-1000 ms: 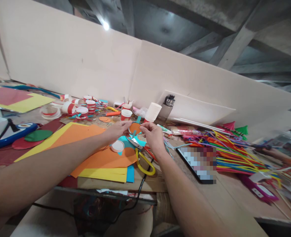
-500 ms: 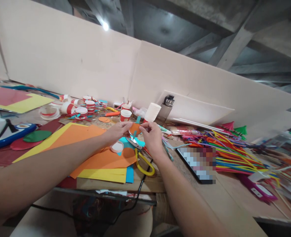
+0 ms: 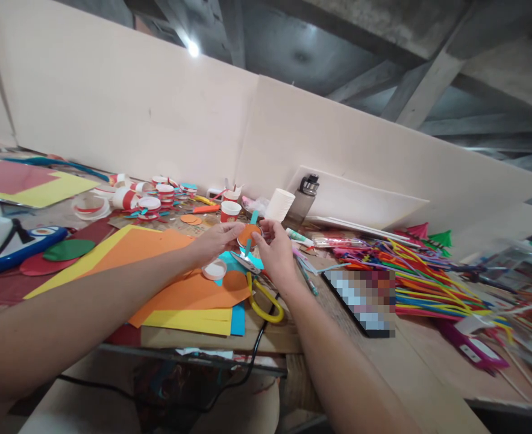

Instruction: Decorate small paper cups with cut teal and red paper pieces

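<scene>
Between my two hands is a small round piece faced with an orange paper disc, with teal strips sticking out above and below it. My left hand pinches its left edge. On the other side, the thumb and fingers of my right hand grip the right edge. Just below lie yellow-handled scissors, their blades partly under my hands. A white cup-like ring rests on orange paper beneath my left wrist.
A red-and-white paper cup, a stack of white cups and a bottle stand behind my hands. To the right lie a phone and many coloured pipe cleaners. Cup pieces crowd the left back.
The orange-faced piece has shifted slightly to the right and tilted a little. My right thumb now presses further over its face.
</scene>
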The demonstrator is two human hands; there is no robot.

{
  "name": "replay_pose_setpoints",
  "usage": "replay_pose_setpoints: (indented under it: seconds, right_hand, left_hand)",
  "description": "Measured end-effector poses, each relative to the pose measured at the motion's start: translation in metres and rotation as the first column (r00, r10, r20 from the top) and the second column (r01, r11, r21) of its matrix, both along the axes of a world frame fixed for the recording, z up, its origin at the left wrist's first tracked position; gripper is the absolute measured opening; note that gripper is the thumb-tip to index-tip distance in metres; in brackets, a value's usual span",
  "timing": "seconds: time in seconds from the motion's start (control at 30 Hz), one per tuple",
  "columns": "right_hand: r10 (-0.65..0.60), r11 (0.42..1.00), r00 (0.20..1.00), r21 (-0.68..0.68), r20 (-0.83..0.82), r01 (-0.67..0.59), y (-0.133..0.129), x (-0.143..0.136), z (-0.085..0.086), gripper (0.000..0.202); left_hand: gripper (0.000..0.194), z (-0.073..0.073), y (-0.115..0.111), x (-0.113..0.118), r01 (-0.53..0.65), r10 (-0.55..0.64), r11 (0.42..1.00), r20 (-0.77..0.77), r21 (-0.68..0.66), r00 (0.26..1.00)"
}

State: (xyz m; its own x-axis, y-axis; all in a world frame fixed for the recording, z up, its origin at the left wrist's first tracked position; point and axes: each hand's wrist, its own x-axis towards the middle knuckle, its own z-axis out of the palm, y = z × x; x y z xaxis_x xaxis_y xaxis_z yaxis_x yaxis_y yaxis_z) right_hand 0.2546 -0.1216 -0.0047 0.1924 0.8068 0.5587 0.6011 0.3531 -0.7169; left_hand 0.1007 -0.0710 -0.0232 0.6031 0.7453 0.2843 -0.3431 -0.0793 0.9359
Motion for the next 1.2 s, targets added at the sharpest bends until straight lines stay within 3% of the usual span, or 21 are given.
replay_pose_setpoints:
  seconds: [0.13, 0.47, 0.63, 0.83, 1.0, 1.2]
  right_hand:
    - [0.063, 0.997, 0.998, -0.053, -0.012, -0.064, -0.001, -0.001, 0.001, 0.023]
    - [0.073, 0.986, 0.995, -0.145, -0.062, -0.081, 0.006, -0.001, -0.007, 0.021]
    - [0.089, 0.980, 0.987, -0.165, -0.136, -0.111, 0.009, -0.001, -0.008, 0.021]
    - [0.135, 0.978, 0.980, -0.137, -0.149, -0.156, 0.008, -0.001, -0.011, 0.022]
    - [0.129, 0.975, 0.986, -0.166, -0.103, -0.145, 0.006, -0.003, -0.011, 0.021]
    - [0.096, 0.980, 0.992, -0.168, -0.084, -0.109, 0.005, -0.002, -0.010, 0.017]
  left_hand:
    - [0.028, 0.001, 0.000, -0.002, 0.001, 0.006, 0.995, -0.074, 0.096, 0.997]
    - [0.031, 0.003, 0.000, 0.000, -0.103, 0.128, 0.986, -0.200, 0.135, 0.971]
    - [0.035, 0.003, 0.000, -0.001, -0.093, 0.115, 0.990, -0.218, 0.107, 0.969]
    - [0.030, 0.002, 0.004, -0.003, -0.224, 0.264, 0.954, -0.206, 0.198, 0.942]
    - [0.025, -0.001, 0.007, -0.003, -0.268, 0.340, 0.920, -0.244, 0.285, 0.908]
    - [0.025, 0.000, 0.006, -0.003, -0.256, 0.325, 0.922, -0.221, 0.290, 0.920]
